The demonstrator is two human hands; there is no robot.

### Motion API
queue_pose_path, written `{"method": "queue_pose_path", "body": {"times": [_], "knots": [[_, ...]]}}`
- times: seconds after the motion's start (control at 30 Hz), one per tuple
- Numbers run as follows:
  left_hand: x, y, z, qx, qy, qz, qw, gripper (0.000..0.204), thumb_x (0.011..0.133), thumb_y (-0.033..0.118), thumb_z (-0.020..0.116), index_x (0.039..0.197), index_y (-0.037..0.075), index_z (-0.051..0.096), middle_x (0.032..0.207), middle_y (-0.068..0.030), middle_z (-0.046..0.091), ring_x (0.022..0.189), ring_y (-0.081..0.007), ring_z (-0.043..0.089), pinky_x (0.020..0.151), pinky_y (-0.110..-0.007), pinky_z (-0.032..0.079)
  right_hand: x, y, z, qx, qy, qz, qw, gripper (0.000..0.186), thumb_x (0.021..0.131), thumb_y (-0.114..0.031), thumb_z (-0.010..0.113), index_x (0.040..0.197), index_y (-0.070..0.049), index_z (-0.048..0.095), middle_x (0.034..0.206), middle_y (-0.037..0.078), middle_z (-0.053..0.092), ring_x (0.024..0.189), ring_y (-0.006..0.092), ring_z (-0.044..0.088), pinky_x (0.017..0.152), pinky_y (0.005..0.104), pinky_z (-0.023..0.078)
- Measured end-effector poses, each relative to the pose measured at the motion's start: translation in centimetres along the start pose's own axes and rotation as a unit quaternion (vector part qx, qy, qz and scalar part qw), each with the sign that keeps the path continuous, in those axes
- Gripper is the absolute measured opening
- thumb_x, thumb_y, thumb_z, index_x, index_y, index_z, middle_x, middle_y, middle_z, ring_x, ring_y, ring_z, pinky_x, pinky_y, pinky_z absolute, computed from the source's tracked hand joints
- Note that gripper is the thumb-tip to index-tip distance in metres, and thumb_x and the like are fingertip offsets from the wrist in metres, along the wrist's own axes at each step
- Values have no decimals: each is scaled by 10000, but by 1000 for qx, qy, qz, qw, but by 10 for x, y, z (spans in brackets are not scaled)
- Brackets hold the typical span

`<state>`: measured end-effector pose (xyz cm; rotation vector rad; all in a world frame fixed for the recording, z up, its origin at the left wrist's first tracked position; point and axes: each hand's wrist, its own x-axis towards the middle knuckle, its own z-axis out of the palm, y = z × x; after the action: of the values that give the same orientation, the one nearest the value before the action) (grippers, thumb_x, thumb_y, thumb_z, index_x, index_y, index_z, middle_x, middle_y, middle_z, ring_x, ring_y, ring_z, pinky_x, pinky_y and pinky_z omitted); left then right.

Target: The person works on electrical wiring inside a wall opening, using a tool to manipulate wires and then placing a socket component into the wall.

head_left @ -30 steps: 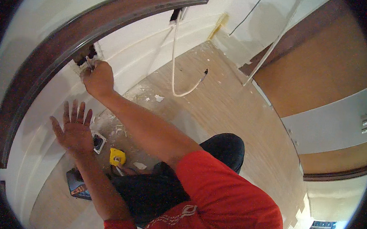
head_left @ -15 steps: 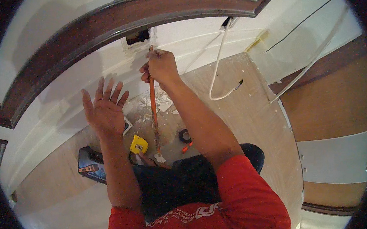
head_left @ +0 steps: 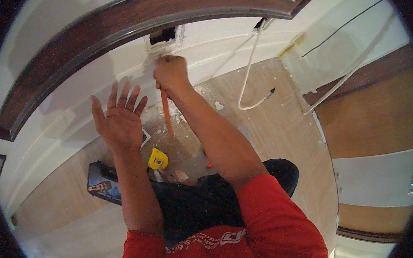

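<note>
Right hand: clenched around a slim orange rod, below the rectangular wall opening. Left hand: spread, empty. Rod handling: probably stiff, fairly light; best gripped around the shaft.

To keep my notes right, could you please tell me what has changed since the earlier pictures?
The right hand has moved from the wall opening to below it; the lower end of the orange bar in its grip now sits higher in view. The left hand stays open; the yellow tape measure stays put.
</note>
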<state>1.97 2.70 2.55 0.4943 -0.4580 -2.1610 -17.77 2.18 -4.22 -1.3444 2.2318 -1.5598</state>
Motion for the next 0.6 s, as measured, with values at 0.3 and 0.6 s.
{"method": "queue_pose_path", "body": {"times": [0.3, 0.6], "knots": [[1, -4, 4, -16, 12, 2, 1000, 782, 905, 645, 490, 1371, 18, 447, 1362, -200, 508, 1226, -364, 511, 1044, -535, 390, -6, -7, 10, 133, 91, 37, 986, 344, 962, -167, 496, 720, 61, 583, 560, 125, 557, 399, 213, 526, 393, 351, 442], [3, 1, -2, -14, 5, 6, 1000, 808, 897, 657, 491, 1392, 22, 431, 1383, -207, 501, 1232, -371, 512, 1057, -558, 374, -11, -36, -20, 255, -27, 223, 941, 250, 973, -171, 507, 962, 45, 633, 606, 95, 555, 455, 189, 544, 394, 326, 428]]}}
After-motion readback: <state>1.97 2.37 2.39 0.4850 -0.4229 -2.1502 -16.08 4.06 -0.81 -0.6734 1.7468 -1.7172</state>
